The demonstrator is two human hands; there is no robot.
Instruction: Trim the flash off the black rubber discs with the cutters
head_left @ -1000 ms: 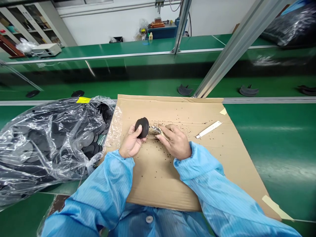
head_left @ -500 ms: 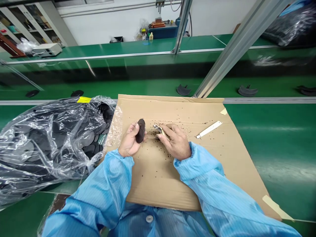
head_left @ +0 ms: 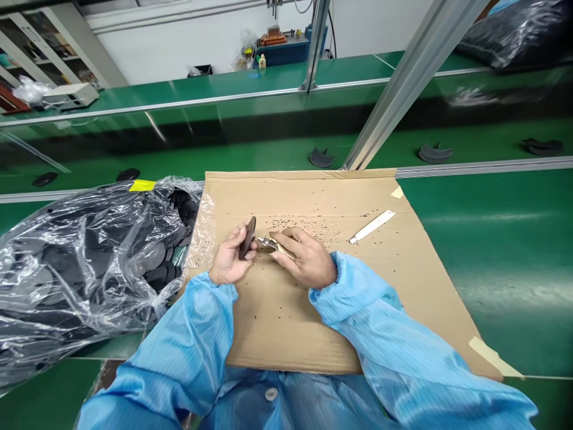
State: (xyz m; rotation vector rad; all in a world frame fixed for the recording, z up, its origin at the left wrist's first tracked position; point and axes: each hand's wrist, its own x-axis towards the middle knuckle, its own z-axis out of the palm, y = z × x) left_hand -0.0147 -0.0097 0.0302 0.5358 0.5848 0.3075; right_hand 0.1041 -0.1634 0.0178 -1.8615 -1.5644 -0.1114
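Between the thumb and fingers of my left hand [head_left: 229,258] is a dark oval disc [head_left: 248,237], tilted nearly on edge. My right hand [head_left: 307,258] is closed around a pair of small nippers [head_left: 269,243] with metal jaws and pale handles. The jaws point left and come right up to the disc's right side; whether they touch it I cannot tell. Under both hands lies a cardboard sheet [head_left: 295,334], scattered with tiny dark bits [head_left: 295,221]. A white-handled knife [head_left: 371,227] rests on the cardboard, right of my right hand.
A clear plastic bag [head_left: 89,263] full of dark discs lies to the left. Dark curved parts [head_left: 321,157] sit on the green ledge behind the cardboard. A metal post [head_left: 389,89] slants up at the right. Tape [head_left: 495,357] holds the cardboard's right corner.
My right hand has brought the nippers left, up to the disc. The disc in my left hand has turned more edge-on. The whole view has shifted slightly.
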